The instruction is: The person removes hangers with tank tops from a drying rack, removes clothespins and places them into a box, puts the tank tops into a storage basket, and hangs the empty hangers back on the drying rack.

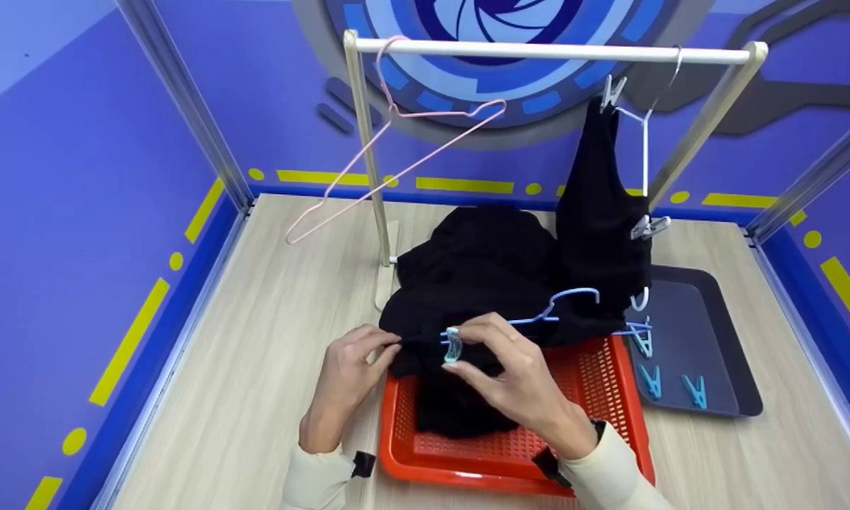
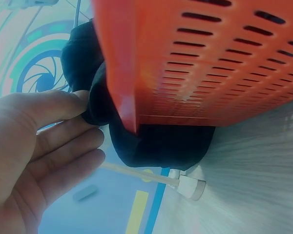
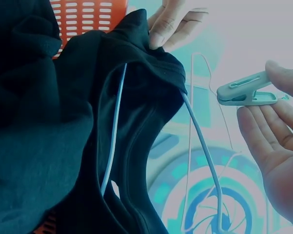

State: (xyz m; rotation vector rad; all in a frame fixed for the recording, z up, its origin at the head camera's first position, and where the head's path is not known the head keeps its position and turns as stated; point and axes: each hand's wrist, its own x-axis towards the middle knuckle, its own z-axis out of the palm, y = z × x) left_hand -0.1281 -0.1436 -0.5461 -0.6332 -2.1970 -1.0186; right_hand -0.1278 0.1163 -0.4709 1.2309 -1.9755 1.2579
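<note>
Right hand (image 1: 513, 368): holds one pale teal clothespin (image 1: 453, 345), its handles between thumb and fingertips.
Left hand (image 1: 350, 372): thumb and fingers pinch an edge of the black garment (image 1: 482, 269).
Clothespin to garment: apart; in the right wrist view we find its long axis roughly level, nose towards the pinched cloth, handles towards the right palm. The left hand is nearer that edge; from the right hand, it lies to the left.
Blue hanger (image 1: 535, 320): partly inside the garment, hook free above the cloth.
Red basket (image 1: 517, 484): below both hands, on the tabletop (image 1: 269, 297), with black cloth in and over it.
Dark tray (image 1: 694, 319): right of the basket; holds turquoise clothespins (image 1: 695, 391).
Rack (image 1: 552, 49): carries a pink hanger (image 1: 435, 114) and, at right, a clipped black top (image 1: 598, 184).
Hard to make out: we cannot trace where the black top ends and the garment begins; the hanger's far end is covered. The left wrist view shows neither clothespin nor right hand.
</note>
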